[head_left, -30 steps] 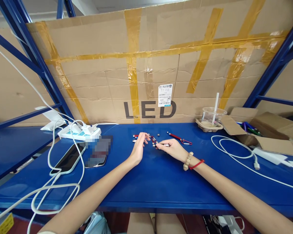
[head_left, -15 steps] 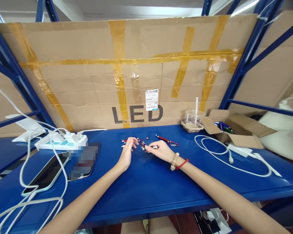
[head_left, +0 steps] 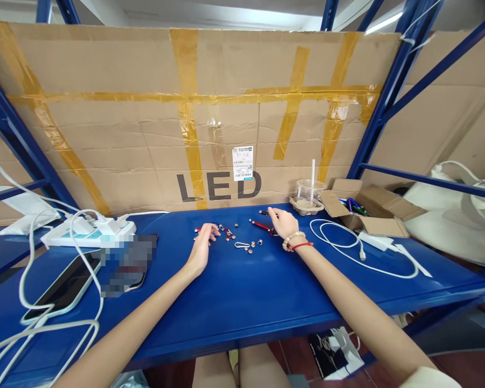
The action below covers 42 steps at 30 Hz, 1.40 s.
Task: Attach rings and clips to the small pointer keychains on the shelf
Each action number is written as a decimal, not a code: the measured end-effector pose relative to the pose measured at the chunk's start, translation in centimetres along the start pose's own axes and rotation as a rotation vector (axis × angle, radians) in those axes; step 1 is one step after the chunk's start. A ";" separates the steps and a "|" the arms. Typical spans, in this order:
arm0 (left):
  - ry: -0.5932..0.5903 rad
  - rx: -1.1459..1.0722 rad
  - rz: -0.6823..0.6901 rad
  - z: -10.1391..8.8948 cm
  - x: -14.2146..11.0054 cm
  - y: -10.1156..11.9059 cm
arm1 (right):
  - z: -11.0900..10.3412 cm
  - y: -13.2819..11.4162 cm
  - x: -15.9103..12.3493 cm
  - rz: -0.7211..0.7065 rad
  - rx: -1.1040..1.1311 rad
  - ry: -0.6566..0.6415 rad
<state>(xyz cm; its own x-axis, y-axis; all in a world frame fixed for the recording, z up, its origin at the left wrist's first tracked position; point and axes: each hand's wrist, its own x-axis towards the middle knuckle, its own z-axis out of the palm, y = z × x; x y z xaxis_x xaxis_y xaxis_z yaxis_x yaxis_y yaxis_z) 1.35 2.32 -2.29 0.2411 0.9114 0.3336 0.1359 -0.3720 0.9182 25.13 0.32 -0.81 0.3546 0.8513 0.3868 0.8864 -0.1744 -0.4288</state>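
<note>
My left hand (head_left: 202, 245) rests on the blue shelf (head_left: 242, 291) with its fingers loosely spread, fingertips beside small red and silver parts (head_left: 226, 233). A silver clip (head_left: 241, 245) and round button cells lie just right of it. My right hand (head_left: 283, 221), with a bead bracelet and red string at the wrist, lies over a red pen-like keychain light (head_left: 261, 224) farther back. Its fingers curl down on a small dark piece, and what they grip is unclear.
A taped cardboard sheet marked LED (head_left: 218, 186) stands behind. At left are a white power strip (head_left: 89, 233), a phone (head_left: 60, 288) and cables. At right stand a plastic cup with straw (head_left: 309, 195), an open cardboard box (head_left: 372, 210), a white cable (head_left: 359, 250) and a white bag (head_left: 456, 215).
My right hand left the parts pile and moved back and right onto the red keychain light. The silver clip now lies bare on the shelf. The camera turned right.
</note>
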 end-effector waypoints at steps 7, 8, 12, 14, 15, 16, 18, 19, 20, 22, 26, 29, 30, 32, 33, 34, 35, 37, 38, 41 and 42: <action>-0.018 0.029 0.025 -0.2 0.2 -0.4 | 1.6 3.3 1.7 -0.042 -0.105 -0.127; -0.017 0.041 0.026 -0.3 0.1 -0.3 | 2.0 3.4 1.7 -0.072 -0.099 -0.149; 0.011 0.165 0.038 -0.9 0.2 -0.1 | 3.3 3.2 1.6 -0.180 -0.077 -0.206; 0.050 0.309 0.071 -1.4 0.4 0.0 | 3.5 3.1 1.5 -0.215 -0.067 -0.216; 0.073 0.388 0.088 -1.7 0.6 0.0 | 3.6 3.0 1.4 -0.229 -0.063 -0.218; 0.094 0.461 0.102 -2.0 0.7 0.0 | 3.6 3.0 1.4 -0.241 -0.059 -0.217; 0.123 0.582 0.123 -2.6 1.0 0.1 | 3.5 2.9 1.3 -0.258 -0.052 -0.215; 0.130 0.636 0.131 -2.9 1.1 0.1 | 3.5 2.8 1.2 -0.260 -0.050 -0.214; 0.131 0.692 0.140 -3.1 1.2 0.2 | 3.5 2.7 1.2 -0.255 -0.051 -0.212; 0.106 0.810 0.165 -3.5 1.2 0.2 | 3.3 2.5 1.0 -0.233 -0.059 -0.200; -0.010 0.991 0.211 -3.4 0.8 -0.1 | 2.6 1.9 0.5 -0.212 -0.083 -0.172; -0.090 1.041 0.211 -3.0 0.5 -0.4 | 1.8 1.2 0.0 -0.229 -0.071 -0.141; -0.109 1.043 0.206 -2.9 0.5 -0.4 | 1.5 1.0 -0.1 -0.232 -0.062 -0.117; -0.134 1.035 0.195 -2.8 0.4 -0.5 | 1.0 0.4 -0.5 -0.236 -0.026 -0.063; -0.146 1.028 0.193 -2.8 0.4 -0.5 | 0.7 0.0 -0.6 -0.241 0.000 -0.039; -0.160 1.021 0.193 -2.8 0.4 -0.5 | 0.6 -0.3 -0.8 -0.255 0.028 -0.021; -0.173 1.017 0.195 -2.9 0.4 -0.5 | 0.4 -0.6 -0.9 -0.283 0.056 -0.016; -0.196 1.013 0.199 -2.9 0.4 -0.4 | 0.3 -1.0 -1.2 -0.370 0.104 -0.065; -0.200 1.011 0.204 -2.8 0.4 -0.4 | 0.3 -1.2 -1.3 -0.413 0.119 -0.122; -0.172 0.985 0.243 -2.7 0.4 -0.2 | 0.2 -1.7 -1.7 -0.462 0.129 -0.329; -0.154 0.968 0.263 -2.7 0.4 -0.1 | 0.2 -1.9 -1.8 -0.455 0.122 -0.369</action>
<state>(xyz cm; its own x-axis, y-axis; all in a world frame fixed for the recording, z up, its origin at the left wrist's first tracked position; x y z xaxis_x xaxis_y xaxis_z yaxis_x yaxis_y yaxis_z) -1.13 3.14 -1.67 0.4874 0.7729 0.4063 0.7646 -0.6025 0.2290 22.80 -0.77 -0.84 -0.1985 0.9467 0.2537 0.8768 0.2872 -0.3856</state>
